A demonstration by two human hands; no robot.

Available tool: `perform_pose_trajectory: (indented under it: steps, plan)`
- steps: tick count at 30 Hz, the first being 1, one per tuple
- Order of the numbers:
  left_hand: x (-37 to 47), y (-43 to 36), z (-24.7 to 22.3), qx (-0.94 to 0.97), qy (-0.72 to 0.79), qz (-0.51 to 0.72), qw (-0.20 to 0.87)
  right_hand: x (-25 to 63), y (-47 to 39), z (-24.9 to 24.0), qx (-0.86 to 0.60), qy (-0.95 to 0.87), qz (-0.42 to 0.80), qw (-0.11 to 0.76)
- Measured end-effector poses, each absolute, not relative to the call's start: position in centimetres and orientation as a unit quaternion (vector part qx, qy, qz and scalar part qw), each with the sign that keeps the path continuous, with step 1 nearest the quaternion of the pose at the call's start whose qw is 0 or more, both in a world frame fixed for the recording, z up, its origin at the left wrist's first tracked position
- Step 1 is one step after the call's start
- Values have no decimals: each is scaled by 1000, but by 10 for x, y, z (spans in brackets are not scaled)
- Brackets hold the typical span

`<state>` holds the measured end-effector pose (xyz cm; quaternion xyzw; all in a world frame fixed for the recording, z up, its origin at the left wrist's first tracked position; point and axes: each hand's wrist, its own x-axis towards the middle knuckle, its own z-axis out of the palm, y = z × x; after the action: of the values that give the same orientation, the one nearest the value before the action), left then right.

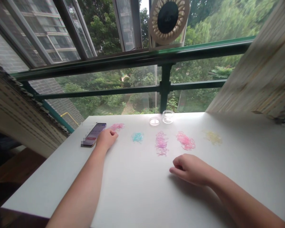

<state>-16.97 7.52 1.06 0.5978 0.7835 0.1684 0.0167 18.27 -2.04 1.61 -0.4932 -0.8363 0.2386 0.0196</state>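
Note:
My left hand [106,139] rests at the left of the table between a phone [95,134] and a small pile of pinkish-purple elastic bands [117,126]. Its fingers are curled closed, and whatever they may hold is hidden. Over the table's right half, my right hand [191,167] is curled in a loose fist with the thumb forward; nothing shows in it. Beyond it lie a purple pile of bands [161,144], a bright pink pile [185,141] and a pale yellow pile [213,137]. A blue pile [137,137] sits right of my left hand.
The white table [133,190] stands against a window with a green railing [165,82]. A clear round container [168,117] and its lid [154,121] are at the far edge. A round fan [168,19] is at the window; curtains [251,69] hang on both sides.

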Motion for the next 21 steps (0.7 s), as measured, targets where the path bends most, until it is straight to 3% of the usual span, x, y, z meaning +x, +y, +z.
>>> perform_pose_trajectory:
  steps: [6,12,16,21]
  plan:
    - [-171,75,12,594,779,197,46,183,-20,14,-489,-839,237,28]
    - [-168,71,15,584,773,249,8,184,-21,14,-485,-843,229,30]
    - [-139,60,13,676,663,314,67,183,-21,12,-487,-842,225,54]
    - [-79,36,13,796,512,283,156,182,-17,5,-485,-824,257,140]
